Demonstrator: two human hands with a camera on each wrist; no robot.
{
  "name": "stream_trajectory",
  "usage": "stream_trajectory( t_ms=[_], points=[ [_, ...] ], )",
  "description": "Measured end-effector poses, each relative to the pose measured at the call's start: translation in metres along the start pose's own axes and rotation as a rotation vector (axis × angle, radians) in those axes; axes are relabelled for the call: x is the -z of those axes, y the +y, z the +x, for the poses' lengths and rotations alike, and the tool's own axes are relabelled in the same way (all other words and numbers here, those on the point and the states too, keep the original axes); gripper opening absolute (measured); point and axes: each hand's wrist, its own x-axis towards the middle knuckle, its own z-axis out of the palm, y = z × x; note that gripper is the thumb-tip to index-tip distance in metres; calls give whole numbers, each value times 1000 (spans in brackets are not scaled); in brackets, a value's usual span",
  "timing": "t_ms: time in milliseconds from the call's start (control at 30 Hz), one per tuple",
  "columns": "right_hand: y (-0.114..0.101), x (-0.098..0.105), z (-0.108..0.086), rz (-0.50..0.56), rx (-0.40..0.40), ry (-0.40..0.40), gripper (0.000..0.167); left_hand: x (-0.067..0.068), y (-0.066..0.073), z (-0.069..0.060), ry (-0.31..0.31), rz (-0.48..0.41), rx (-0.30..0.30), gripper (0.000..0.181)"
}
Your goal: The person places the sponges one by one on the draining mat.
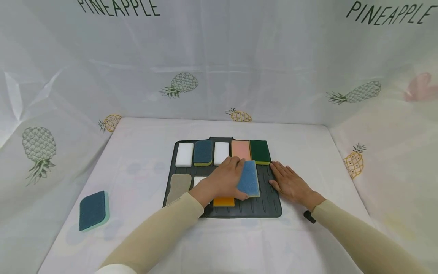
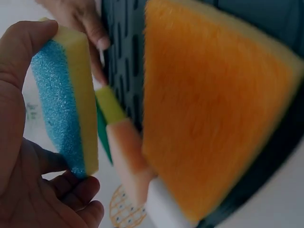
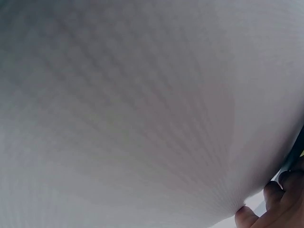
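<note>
My left hand [image 1: 224, 180] grips a blue and yellow sponge [image 1: 249, 179] by its edges, over the lower right part of a dark ribbed mat [image 1: 267, 210]. Seen in the left wrist view, the thumb is on one end of this sponge [image 2: 59, 104] and curled fingers are at the other. An orange sponge [image 1: 224, 202] lies on the mat, partly covered by that hand. Fingers straight, my right hand [image 1: 291, 184] rests at the mat's right edge. In the right wrist view only some fingers [image 3: 280, 204] show in the corner.
Along the mat's back row lie a white block [image 1: 184, 155], a dark blue sponge [image 1: 203, 152], another white block [image 1: 221, 153], a pink sponge [image 1: 240, 149] and a green sponge [image 1: 260, 151]. A beige sponge [image 1: 179, 185] is front left. Off the mat lies a blue-and-mint sponge [image 1: 92, 210].
</note>
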Motion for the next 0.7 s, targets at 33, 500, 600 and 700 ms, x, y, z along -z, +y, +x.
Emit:
stream_trajectory(
  t_ms=[33,500,600,700],
  points=[
    [0,0,0,-3,1,0,71,-3,2,2,-13,-11,4,124],
    [-2,0,0,-7,18,21,70,-23,10,2,-141,59,11,123],
    [-2,1,0,1,18,23,70,-24,10,2,-147,68,18,122],
    [-2,1,0,13,13,19,70,-24,10,3,-150,59,27,123]
  ],
)
